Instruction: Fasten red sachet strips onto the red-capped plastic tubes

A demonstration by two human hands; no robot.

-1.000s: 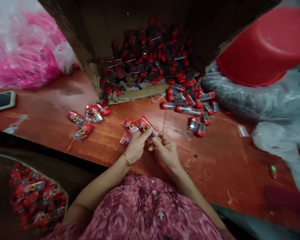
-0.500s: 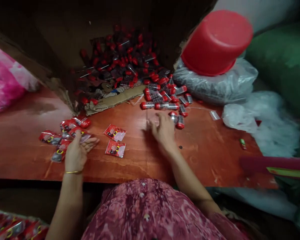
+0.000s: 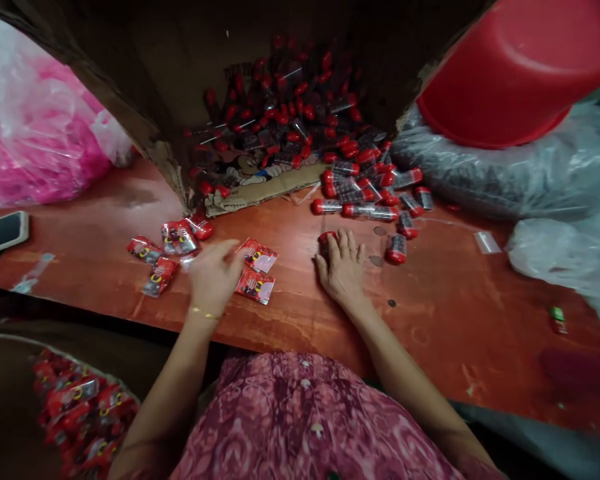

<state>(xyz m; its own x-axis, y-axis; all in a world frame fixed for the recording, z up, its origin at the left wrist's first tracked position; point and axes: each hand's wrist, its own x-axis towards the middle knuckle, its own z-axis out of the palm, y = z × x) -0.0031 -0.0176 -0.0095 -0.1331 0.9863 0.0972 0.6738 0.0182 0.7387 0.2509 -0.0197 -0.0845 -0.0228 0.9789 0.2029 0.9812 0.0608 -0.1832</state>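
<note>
My right hand (image 3: pixel 341 267) rests low on the table with its fingers curled over a small clear tube with red ends (image 3: pixel 325 238), which is partly hidden beneath them. My left hand (image 3: pixel 214 277) is smeared by motion, so its fingers are unclear. It is just left of two flat red printed packets, an upper packet (image 3: pixel 260 255) and a lower packet (image 3: pixel 256 287). Left of that hand lie several filled red packets (image 3: pixel 179 237), bunched together. Beyond my right hand, more red-ended tubes (image 3: pixel 370 211) spill out in a loose heap.
A big cardboard box (image 3: pixel 167 157) lies open toward me, tubes piled inside. At right, a red tub (image 3: pixel 505 87) sits on a plastic-wrapped bundle (image 3: pixel 480 177). Pink bags (image 3: pixel 55 140) and a phone (image 3: pixel 3 233) are at left. Below the table edge is a sack of filled packets (image 3: pixel 83 407).
My right hand has taken a tube from the heap's near edge and drawn it left. My left hand has moved from the filled packets toward the flat ones. The view has turned left.
</note>
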